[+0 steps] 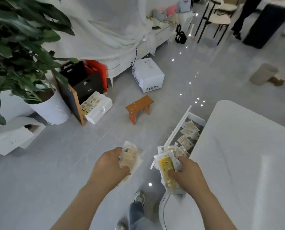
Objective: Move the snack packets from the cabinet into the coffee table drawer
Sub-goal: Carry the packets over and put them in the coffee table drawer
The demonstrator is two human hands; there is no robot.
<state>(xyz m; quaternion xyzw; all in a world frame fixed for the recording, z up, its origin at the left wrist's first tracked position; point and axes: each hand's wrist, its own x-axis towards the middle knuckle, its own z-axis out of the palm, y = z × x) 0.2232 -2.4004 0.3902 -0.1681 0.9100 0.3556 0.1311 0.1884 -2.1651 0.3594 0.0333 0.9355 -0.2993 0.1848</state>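
**Q.** Why does each hand carry a sheaf, not a single packet?

**A.** Probably to save trips. The left hand (110, 165) curls its fingers round a pale stack of packets (132, 154). The right hand (186, 173) grips a second stack (165, 165), with the thumb pressed on its yellow-printed top packet and the fingers wrapped beneath.

**Q.** Where does the load sit relative to its goal?

**A.** The open drawer (177, 128) begins just beyond the right fingertips, and its white front rail runs away from them. The packets already inside (187, 132) lie flat and overlapping, farther out from those fingers. The pale stack hangs over the grey floor (68, 163), well to the left of the drawer. The coffee table top (246, 155) is smooth, white and round-cornered, and it overhangs the drawer to the right of the right knuckles.

**Q.** What do the materials demand?

**A.** The packets are thin, glossy film sachets, flat and rectangular. Their limp edges fan out past the fingers, so a firm pinch seems needed to stop them sliding apart.
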